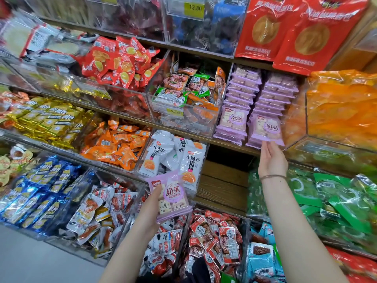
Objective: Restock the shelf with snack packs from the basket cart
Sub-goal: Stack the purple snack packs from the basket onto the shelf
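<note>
My left hand [152, 209] holds a small stack of purple snack packs [170, 196] low in the middle, in front of the lower bins. My right hand [272, 158] reaches up to the middle shelf, its fingers pinching the bottom edge of another purple snack pack [266, 127] that stands upright at the front of the right row. Two rows of the same purple packs [242, 92] fill that shelf section. The basket cart is not in view.
Clear acrylic bins [183, 113] line the shelves, filled with red, orange, yellow, blue and white packs. An unfilled wooden shelf gap [222, 180] lies below the purple rows. Green packs [326, 201] and orange dried-fruit bags [342, 107] sit right. Grey floor shows bottom left.
</note>
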